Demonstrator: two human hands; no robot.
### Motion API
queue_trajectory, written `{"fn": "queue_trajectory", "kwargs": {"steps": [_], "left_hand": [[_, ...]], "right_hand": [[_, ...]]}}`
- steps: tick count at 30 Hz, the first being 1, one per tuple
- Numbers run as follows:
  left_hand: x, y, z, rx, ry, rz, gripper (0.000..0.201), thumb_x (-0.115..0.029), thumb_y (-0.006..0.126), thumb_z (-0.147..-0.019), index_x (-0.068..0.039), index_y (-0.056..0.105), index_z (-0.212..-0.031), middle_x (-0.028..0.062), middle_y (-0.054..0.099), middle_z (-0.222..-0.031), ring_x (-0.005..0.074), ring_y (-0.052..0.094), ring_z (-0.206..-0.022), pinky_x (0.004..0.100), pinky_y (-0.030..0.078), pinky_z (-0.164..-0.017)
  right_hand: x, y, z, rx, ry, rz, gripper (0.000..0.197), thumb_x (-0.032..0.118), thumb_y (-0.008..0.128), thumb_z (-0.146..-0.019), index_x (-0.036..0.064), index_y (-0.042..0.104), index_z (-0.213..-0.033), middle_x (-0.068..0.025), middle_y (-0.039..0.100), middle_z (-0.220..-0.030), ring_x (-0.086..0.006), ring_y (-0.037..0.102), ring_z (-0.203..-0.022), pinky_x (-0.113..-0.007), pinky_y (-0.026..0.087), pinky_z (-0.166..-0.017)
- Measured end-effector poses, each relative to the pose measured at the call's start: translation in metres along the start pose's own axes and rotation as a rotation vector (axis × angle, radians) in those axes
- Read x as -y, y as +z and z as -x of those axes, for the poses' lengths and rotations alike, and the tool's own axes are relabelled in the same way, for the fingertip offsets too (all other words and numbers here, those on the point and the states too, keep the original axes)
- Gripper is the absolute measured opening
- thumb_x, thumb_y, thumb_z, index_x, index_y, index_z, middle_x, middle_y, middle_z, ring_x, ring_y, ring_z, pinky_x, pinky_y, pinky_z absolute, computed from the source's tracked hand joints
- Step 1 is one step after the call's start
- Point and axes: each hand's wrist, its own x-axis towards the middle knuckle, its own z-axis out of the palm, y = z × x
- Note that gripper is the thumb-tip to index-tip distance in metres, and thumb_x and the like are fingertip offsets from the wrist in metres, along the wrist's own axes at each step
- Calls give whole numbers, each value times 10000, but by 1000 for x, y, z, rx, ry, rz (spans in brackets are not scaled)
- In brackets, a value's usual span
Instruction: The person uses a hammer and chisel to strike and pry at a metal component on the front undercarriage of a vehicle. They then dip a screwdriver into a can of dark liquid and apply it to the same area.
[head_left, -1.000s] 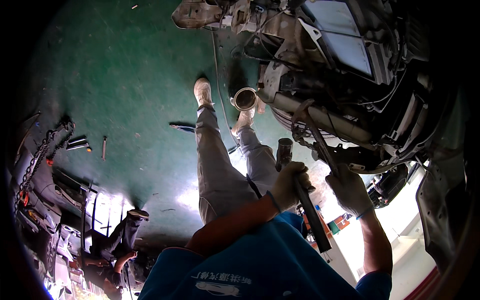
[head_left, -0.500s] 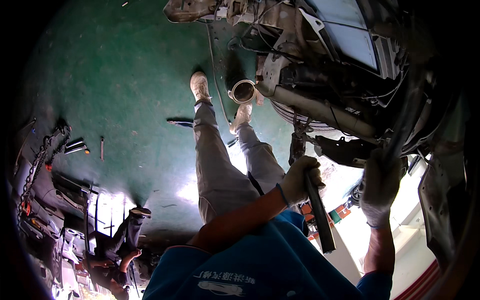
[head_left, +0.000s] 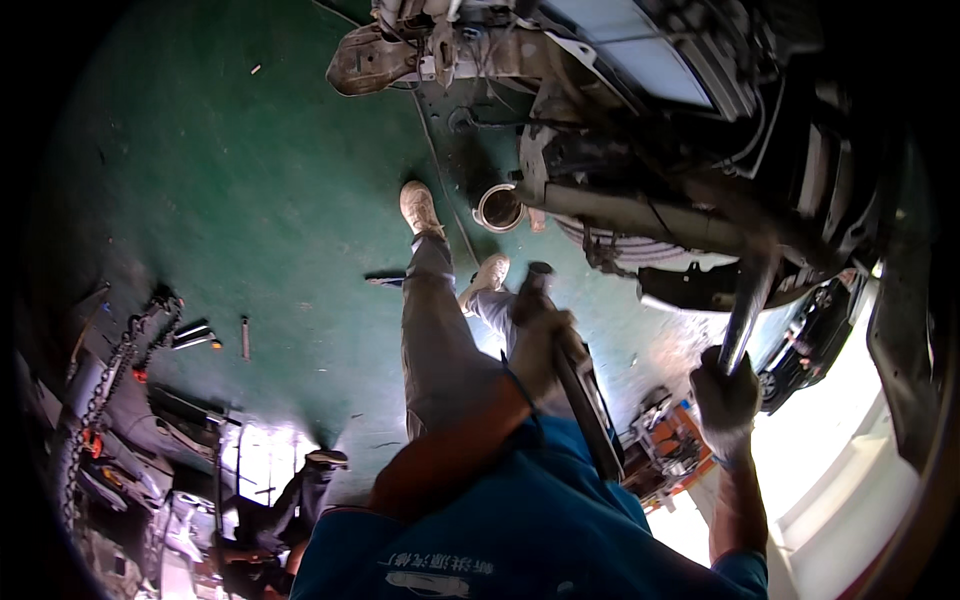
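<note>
My left hand [head_left: 542,355], in a pale work glove, is closed around a dark metal bar [head_left: 592,425]. The bar slants across my front, its thicker blunt end above the fist. My right hand [head_left: 725,405], also gloved, grips the lower end of a shiny metal rod [head_left: 743,315]. That rod rises toward the stripped front of a vehicle [head_left: 640,215], where its upper end blurs against the dark parts. I cannot tell whether it touches them. The two hands are apart.
A round bucket [head_left: 500,208] stands by the vehicle, near my shoes [head_left: 420,208]. A cable [head_left: 440,160] runs over the green floor. Chains [head_left: 110,390] and loose tools [head_left: 195,338] lie at left. Another person [head_left: 290,510] is at lower left. A bent panel [head_left: 900,370] hangs at right.
My left hand has moved left with the bar. My right hand has come down and left, and the rod shows more clearly. The whole view has shifted somewhat.
</note>
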Motion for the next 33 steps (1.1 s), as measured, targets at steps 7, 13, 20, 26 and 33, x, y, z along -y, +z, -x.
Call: {"fn": "queue_trajectory", "kwargs": {"steps": [7,13,20,26,33], "left_hand": [[-126,-89,61,1,281,-230,246,-191,598,-975,-185,481,-759,-30,426,-591,133,467,-498,327,492,-502],[-208,-121,166,-460,532,-671,323,-185,583,-1011,-188,423,-730,-43,341,-604,106,368,-492,312,408,-440],[-237,-74,199,-896,520,-1180,145,-169,675,-910,-100,552,-874,42,521,-634,174,529,-497,376,471,-453],[-254,-53,128,-732,252,-1493,173,-203,699,-896,-73,585,-881,31,558,-650,165,546,-487,349,527,-480],[-296,-103,-8,-708,-94,-1816,186,-171,721,-860,-37,604,-808,69,596,-647,196,584,-486,382,523,-463]], "right_hand": [[-35,46,34,62,232,-472,44,40,701,-902,25,670,-930,6,636,-768,-54,580,-657,-224,449,-553],[-109,102,85,149,118,57,230,272,767,-881,67,690,-950,-146,697,-759,-326,711,-714,-399,547,-632],[-223,216,141,187,538,194,302,386,686,-891,95,664,-970,-187,715,-843,-424,693,-841,-524,525,-762],[-264,319,159,175,733,-42,356,390,688,-839,57,664,-964,-214,720,-922,-415,692,-915,-518,526,-817],[-203,370,103,219,842,59,366,390,667,-837,58,652,-989,-221,715,-907,-424,691,-889,-528,524,-807]]}}
